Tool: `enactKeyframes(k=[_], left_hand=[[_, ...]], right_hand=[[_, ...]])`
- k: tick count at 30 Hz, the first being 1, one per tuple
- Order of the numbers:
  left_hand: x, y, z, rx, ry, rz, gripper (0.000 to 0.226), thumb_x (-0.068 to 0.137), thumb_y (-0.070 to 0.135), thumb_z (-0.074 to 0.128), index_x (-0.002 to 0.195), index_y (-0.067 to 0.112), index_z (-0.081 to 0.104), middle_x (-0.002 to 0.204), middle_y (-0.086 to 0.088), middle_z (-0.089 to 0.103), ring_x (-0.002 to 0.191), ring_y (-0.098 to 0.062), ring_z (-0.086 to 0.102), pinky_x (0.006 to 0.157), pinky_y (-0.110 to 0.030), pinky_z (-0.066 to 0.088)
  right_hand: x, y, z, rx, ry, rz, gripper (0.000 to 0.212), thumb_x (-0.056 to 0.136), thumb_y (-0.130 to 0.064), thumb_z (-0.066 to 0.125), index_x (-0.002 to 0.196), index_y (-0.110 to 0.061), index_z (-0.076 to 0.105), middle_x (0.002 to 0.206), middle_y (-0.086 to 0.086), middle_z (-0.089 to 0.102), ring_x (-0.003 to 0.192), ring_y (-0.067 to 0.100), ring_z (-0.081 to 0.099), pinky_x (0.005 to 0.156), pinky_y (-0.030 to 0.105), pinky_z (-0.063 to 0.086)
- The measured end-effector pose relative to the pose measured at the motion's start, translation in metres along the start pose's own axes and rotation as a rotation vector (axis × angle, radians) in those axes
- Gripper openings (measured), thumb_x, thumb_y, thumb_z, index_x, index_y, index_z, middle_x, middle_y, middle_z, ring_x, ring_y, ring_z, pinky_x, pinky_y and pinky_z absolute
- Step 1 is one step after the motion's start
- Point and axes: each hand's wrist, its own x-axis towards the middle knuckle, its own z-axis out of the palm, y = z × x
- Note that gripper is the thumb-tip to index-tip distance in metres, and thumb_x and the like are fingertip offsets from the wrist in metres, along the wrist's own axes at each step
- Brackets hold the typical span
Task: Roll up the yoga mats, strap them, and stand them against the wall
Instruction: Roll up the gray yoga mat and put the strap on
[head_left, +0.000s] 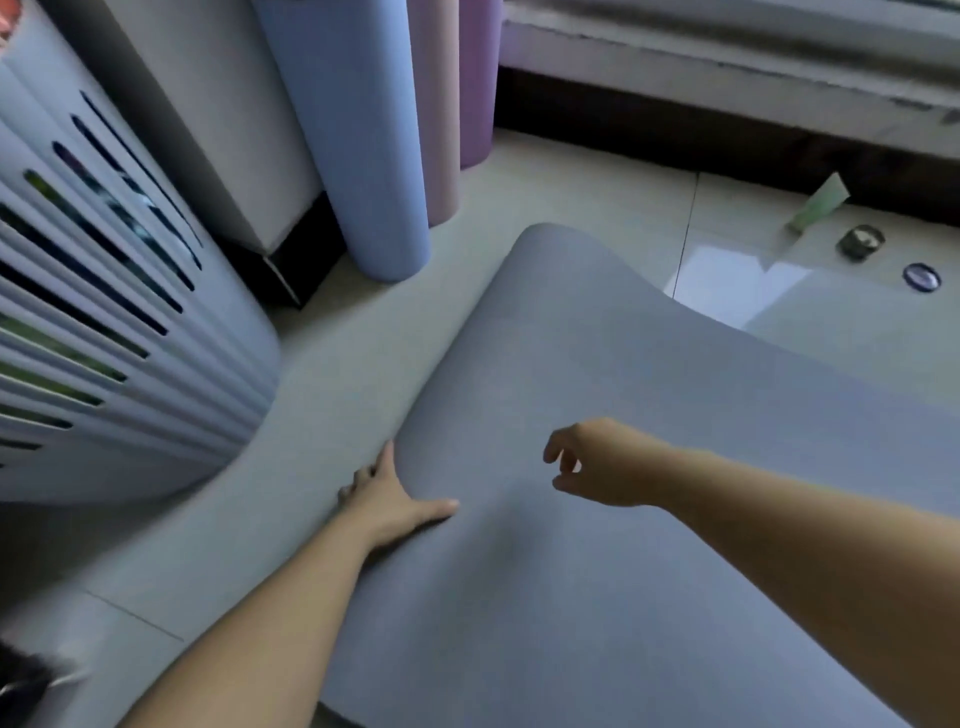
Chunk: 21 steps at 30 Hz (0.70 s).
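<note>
A grey-blue yoga mat (597, 389) lies unrolled across the tiled floor, its far end slightly lifted and curved. My left hand (387, 499) grips the mat's left long edge, thumb on top and fingers tucked over the side. My right hand (592, 462) hovers just above the mat's middle with fingers loosely curled, holding nothing. Three rolled mats stand upright at the back: a blue one (358, 156), a pink one (436, 114) and a purple one (475, 83).
A white standing air conditioner (104, 312) with dark louvre slots fills the left side. A low ledge with a dark base (727, 124) runs along the back right. A green tube (815, 205), a small dark jar (860, 241) and a round lid (922, 276) lie on the tiles.
</note>
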Motion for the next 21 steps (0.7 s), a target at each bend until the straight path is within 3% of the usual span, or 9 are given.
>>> enactKeyframes(k=[2, 5, 8, 12, 13, 15, 16, 18, 21], left_hand=[[0.005, 0.007, -0.005, -0.106, -0.002, 0.035, 0.128, 0.057, 0.049, 0.088, 0.152, 0.015, 0.01, 0.152, -0.011, 0.034, 0.136, -0.028, 0.037, 0.113, -0.036, 0.028], [-0.009, 0.026, -0.006, -0.087, 0.106, 0.113, 0.089, 0.063, 0.037, 0.086, 0.134, 0.011, 0.039, 0.134, -0.009, 0.054, 0.12, -0.026, 0.053, 0.1, -0.032, 0.041], [-0.053, 0.058, -0.011, 0.106, 0.266, 0.261, 0.068, 0.074, 0.036, 0.075, 0.129, 0.017, 0.039, 0.122, -0.006, 0.061, 0.109, -0.028, 0.06, 0.085, -0.033, 0.048], [-0.132, 0.105, -0.034, 0.38, 0.496, 0.654, 0.069, 0.084, 0.034, 0.062, 0.144, 0.028, 0.028, 0.133, 0.004, 0.051, 0.115, -0.023, 0.056, 0.083, -0.033, 0.047], [-0.155, 0.116, -0.043, 0.422, 0.552, 0.758, 0.069, 0.082, 0.03, 0.064, 0.143, 0.03, 0.032, 0.129, 0.005, 0.053, 0.11, -0.023, 0.058, 0.079, -0.033, 0.048], [-0.211, 0.137, -0.063, 0.476, 0.661, 0.977, 0.074, 0.063, 0.022, 0.08, 0.13, 0.029, 0.05, 0.103, 0.005, 0.063, 0.083, -0.021, 0.067, 0.059, -0.032, 0.051], [-0.236, 0.144, -0.073, 0.542, 0.719, 1.055, 0.079, 0.051, 0.021, 0.086, 0.122, 0.029, 0.054, 0.088, 0.006, 0.064, 0.068, -0.018, 0.066, 0.048, -0.029, 0.048], [-0.284, 0.157, -0.094, 0.59, 0.868, 1.215, 0.083, 0.042, 0.016, 0.089, 0.115, 0.027, 0.051, 0.074, 0.004, 0.062, 0.056, -0.018, 0.061, 0.041, -0.027, 0.044], [-0.355, 0.17, -0.131, 0.622, 1.145, 1.391, 0.059, 0.064, 0.01, 0.073, 0.115, 0.023, 0.047, 0.073, -0.003, 0.061, 0.054, -0.025, 0.058, 0.046, -0.03, 0.043]], right_hand=[[0.004, 0.005, -0.004, -0.009, 0.02, -0.006, 0.035, 0.094, -0.03, 0.056, 0.128, -0.022, 0.054, 0.122, 0.0, 0.061, 0.11, 0.022, 0.056, 0.083, 0.026, 0.041], [-0.009, 0.004, -0.021, -0.052, 0.092, -0.051, 0.04, 0.095, -0.029, 0.055, 0.134, -0.022, 0.049, 0.129, 0.0, 0.057, 0.112, 0.021, 0.055, 0.085, 0.027, 0.041], [-0.053, -0.001, -0.052, -0.159, 0.224, -0.118, 0.054, 0.095, -0.024, 0.056, 0.144, -0.024, 0.034, 0.144, 0.0, 0.038, 0.119, 0.023, 0.049, 0.086, 0.031, 0.043], [-0.15, -0.006, -0.1, -0.421, 0.474, -0.133, 0.077, 0.09, -0.02, 0.06, 0.151, -0.028, 0.013, 0.158, 0.001, 0.007, 0.141, 0.025, 0.02, 0.105, 0.035, 0.034], [-0.178, -0.008, -0.112, -0.509, 0.523, -0.117, 0.083, 0.089, -0.021, 0.062, 0.152, -0.029, 0.008, 0.16, 0.001, -0.001, 0.144, 0.025, 0.012, 0.111, 0.036, 0.028], [-0.238, -0.013, -0.136, -0.699, 0.593, -0.068, 0.092, 0.087, -0.023, 0.062, 0.153, -0.029, -0.002, 0.161, 0.002, -0.009, 0.147, 0.024, 0.0, 0.117, 0.039, 0.013], [-0.263, -0.016, -0.146, -0.775, 0.603, -0.029, 0.092, 0.087, -0.024, 0.061, 0.153, -0.029, -0.003, 0.161, 0.002, -0.008, 0.147, 0.024, -0.003, 0.118, 0.042, 0.007], [-0.318, -0.024, -0.161, -0.835, 0.636, 0.069, 0.092, 0.085, -0.031, 0.061, 0.152, -0.029, -0.001, 0.16, 0.003, 0.008, 0.147, 0.025, 0.006, 0.117, 0.048, 0.004], [-0.399, -0.037, -0.167, -0.731, 0.798, 0.197, 0.099, 0.075, -0.046, 0.068, 0.151, -0.031, 0.007, 0.148, -0.001, 0.032, 0.134, 0.026, 0.033, 0.114, 0.052, 0.017]])
